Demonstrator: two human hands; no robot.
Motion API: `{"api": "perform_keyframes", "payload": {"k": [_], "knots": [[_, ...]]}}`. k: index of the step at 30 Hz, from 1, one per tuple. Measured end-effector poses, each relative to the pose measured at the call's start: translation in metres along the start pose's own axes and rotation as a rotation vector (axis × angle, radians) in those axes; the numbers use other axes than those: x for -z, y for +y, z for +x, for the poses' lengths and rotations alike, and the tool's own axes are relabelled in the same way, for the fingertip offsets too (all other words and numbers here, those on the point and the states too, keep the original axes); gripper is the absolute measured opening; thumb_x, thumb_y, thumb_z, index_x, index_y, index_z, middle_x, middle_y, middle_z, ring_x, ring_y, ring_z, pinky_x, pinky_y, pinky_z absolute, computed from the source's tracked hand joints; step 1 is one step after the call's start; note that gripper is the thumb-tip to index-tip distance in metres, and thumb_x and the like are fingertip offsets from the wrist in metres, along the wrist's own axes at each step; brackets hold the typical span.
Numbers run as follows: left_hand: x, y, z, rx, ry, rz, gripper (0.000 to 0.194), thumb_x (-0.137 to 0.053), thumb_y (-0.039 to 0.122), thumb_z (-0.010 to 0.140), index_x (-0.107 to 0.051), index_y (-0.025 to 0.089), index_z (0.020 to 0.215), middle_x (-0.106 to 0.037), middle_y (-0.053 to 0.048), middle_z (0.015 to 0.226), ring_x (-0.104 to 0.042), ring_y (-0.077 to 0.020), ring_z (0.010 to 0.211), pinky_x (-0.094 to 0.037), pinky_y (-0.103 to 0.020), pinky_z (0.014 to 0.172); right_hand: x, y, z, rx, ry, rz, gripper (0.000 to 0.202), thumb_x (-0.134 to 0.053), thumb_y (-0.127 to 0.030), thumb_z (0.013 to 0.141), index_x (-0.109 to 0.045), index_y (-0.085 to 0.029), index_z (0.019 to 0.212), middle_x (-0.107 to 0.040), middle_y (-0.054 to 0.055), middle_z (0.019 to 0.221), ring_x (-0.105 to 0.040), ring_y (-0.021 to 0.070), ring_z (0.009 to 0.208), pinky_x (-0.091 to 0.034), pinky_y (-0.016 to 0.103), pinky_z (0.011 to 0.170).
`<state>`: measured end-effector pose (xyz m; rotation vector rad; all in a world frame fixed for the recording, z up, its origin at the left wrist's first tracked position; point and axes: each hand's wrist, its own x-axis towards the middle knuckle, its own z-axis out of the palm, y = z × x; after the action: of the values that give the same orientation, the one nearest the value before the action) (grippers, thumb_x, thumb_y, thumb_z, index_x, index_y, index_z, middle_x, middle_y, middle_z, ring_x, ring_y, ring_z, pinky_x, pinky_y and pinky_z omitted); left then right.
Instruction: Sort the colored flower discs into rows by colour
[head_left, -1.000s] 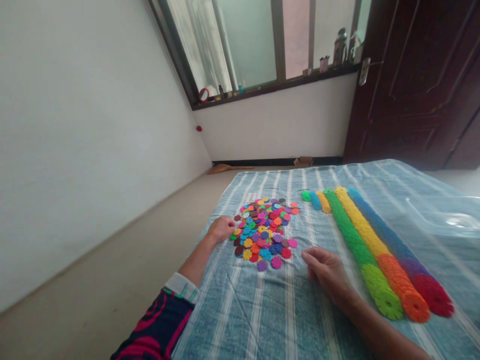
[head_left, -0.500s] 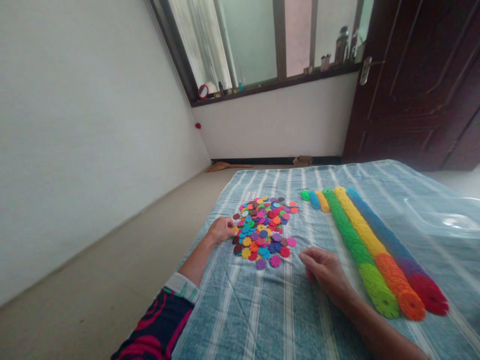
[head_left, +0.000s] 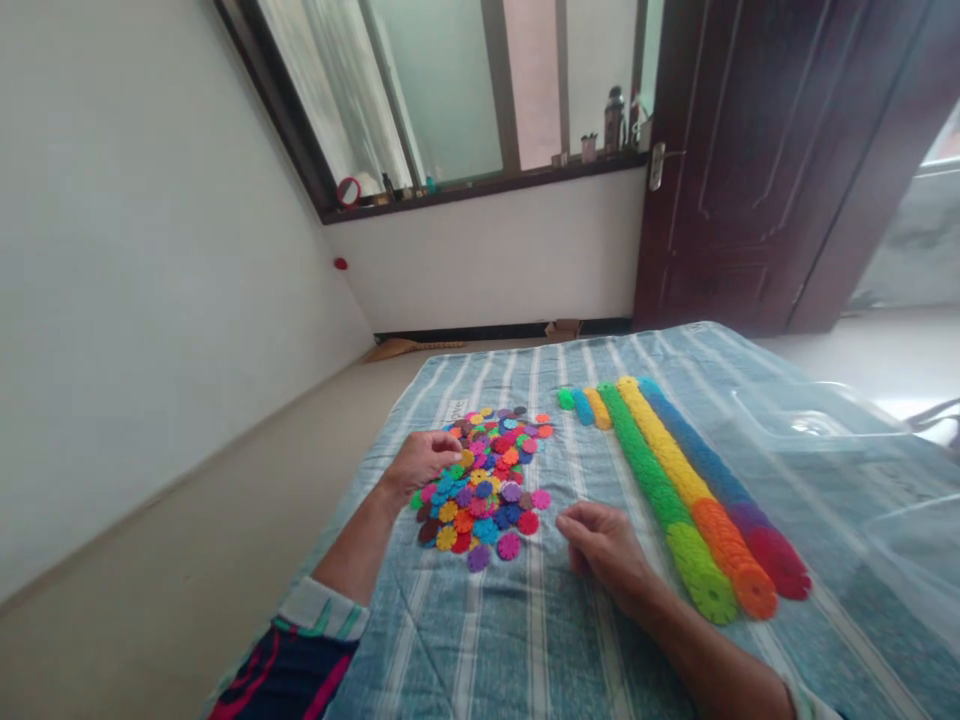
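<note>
Closest in is the right hand point(head_left: 607, 550), just right of the heap over the striped cloth point(head_left: 495, 640). Fingers are curled in, thumb up by the index finger, and there's no telling whether something small is tucked inside. A bit further up, the left hand point(head_left: 421, 462) is over the left edge of the heap, fingertips nearly closed, and looks to be pinching one yellow disc point(head_left: 466, 457).

My guess: this is the picking-out step of a colour sort, one piece at a time from the pile of discs point(head_left: 487, 490). The next move probably calls for passing that disc across to the right hand without dragging others along.

Counts, then. The heap: one, way too jumbled to number its pieces. Long rows, running away from the near right: three, i.e. a green-to-lime row point(head_left: 646, 470), a yellow-to-orange row point(head_left: 664, 450) and a blue-to-purple-to-red row point(head_left: 712, 470). Short rows at the far end: also three, one each of green point(head_left: 565, 399), blue point(head_left: 582, 407) and yellow-orange point(head_left: 598, 409). Overlaps make discs per row uncountable. Way back: one flask point(head_left: 615, 120) on the sill, one door point(head_left: 742, 180).
</note>
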<state>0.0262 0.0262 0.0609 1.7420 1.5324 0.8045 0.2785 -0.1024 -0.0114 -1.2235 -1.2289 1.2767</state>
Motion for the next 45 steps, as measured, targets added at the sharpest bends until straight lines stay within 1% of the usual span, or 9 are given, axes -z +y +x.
{"api": "perform_keyframes", "payload": {"k": [5,10,13,16,19,23,32,38,45], "knots": [[-0.079,0.031,0.038,-0.171,-0.068,-0.005,0.015,-0.062,0.023,0.061,-0.068,0.013,0.069,-0.063,0.001,0.061,-0.054,-0.0105,0.057,-0.041,-0.022,0.057,-0.001,-0.001,0.004,-0.003,0.012,0.029,0.026,-0.055,-0.039,0.073,-0.056,-0.017,0.059,-0.048,-0.004,0.038,-0.040,0.0091,0.035,-0.027,0.022,0.040],[-0.160,0.055,0.070,-0.279,-0.102,0.013,0.013,-0.059,0.014,0.063,-0.070,0.012,0.070,-0.066,0.000,0.064,-0.056,-0.0105,0.061,-0.042,-0.021,0.060,-0.001,-0.003,0.005,-0.026,0.025,0.086,0.026,-0.055,-0.040,0.072,-0.056,-0.017,0.060,-0.049,-0.004,0.039,-0.040,0.0087,0.036,-0.027,0.021,0.040],[-0.193,0.063,0.085,-0.312,-0.100,0.089,0.015,-0.058,0.012,0.064,-0.071,0.013,0.071,-0.067,0.000,0.066,-0.057,-0.0109,0.062,-0.043,-0.021,0.061,-0.001,-0.003,0.008,-0.035,0.029,0.096,0.024,-0.055,-0.039,0.072,-0.056,-0.017,0.060,-0.048,-0.005,0.038,-0.039,0.0082,0.035,-0.026,0.021,0.039],[-0.213,0.067,0.098,-0.321,-0.093,0.123,0.016,-0.058,0.009,0.063,-0.071,0.013,0.071,-0.068,-0.001,0.069,-0.059,-0.0117,0.065,-0.043,-0.022,0.062,-0.002,-0.003,0.009,-0.039,0.035,0.101,0.023,-0.055,-0.038,0.071,-0.056,-0.017,0.060,-0.047,-0.005,0.037,-0.038,0.0080,0.034,-0.025,0.021,0.038],[-0.224,0.068,0.107,-0.319,-0.079,0.158,0.017,-0.057,0.008,0.063,-0.071,0.013,0.072,-0.068,-0.001,0.069,-0.059,-0.0121,0.066,-0.043,-0.022,0.062,-0.003,-0.002,0.010,-0.048,0.031,0.105,0.023,-0.055,-0.037,0.070,-0.055,-0.018,0.059,-0.046,-0.005,0.037,-0.038,0.0083,0.033,-0.025,0.021,0.037],[-0.230,0.072,0.109,-0.328,-0.062,0.219,0.017,-0.057,0.009,0.064,-0.070,0.014,0.072,-0.068,-0.001,0.070,-0.060,-0.0125,0.068,-0.043,-0.022,0.064,-0.003,-0.001,0.011,-0.033,0.025,0.123,0.022,-0.055,-0.037,0.071,-0.055,-0.018,0.058,-0.046,-0.005,0.037,-0.039,0.0084,0.034,-0.025,0.020,0.037],[-0.224,0.078,0.094,-0.342,0.030,0.358,0.011,-0.057,0.016,0.069,-0.067,0.016,0.072,-0.066,-0.004,0.077,-0.058,-0.0154,0.075,-0.040,-0.026,0.069,-0.003,-0.006,0.010,-0.057,-0.001,0.130,0.026,-0.056,-0.041,0.070,-0.054,-0.018,0.058,-0.046,-0.006,0.037,-0.038,0.0072,0.034,-0.025,0.020,0.037],[-0.227,0.074,0.087,-0.308,0.009,0.439,0.010,-0.062,0.024,0.068,-0.065,0.016,0.075,-0.067,-0.006,0.078,-0.059,-0.0177,0.075,-0.039,-0.027,0.065,-0.002,-0.007,0.009,-0.052,0.008,0.105,0.026,-0.056,-0.040,0.071,-0.055,-0.017,0.059,-0.047,-0.005,0.038,-0.040,0.0075,0.036,-0.027,0.020,0.038],[-0.230,0.075,0.088,-0.281,0.014,0.430,0.012,-0.061,0.022,0.070,-0.065,0.017,0.079,-0.066,-0.006,0.081,-0.059,-0.0179,0.076,-0.038,-0.027,0.065,-0.003,-0.002,0.011,-0.056,0.004,0.117,0.026,-0.057,-0.041,0.072,-0.055,-0.018,0.059,-0.046,-0.006,0.038,-0.038,0.0068,0.035,-0.025,0.019,0.038]]}}
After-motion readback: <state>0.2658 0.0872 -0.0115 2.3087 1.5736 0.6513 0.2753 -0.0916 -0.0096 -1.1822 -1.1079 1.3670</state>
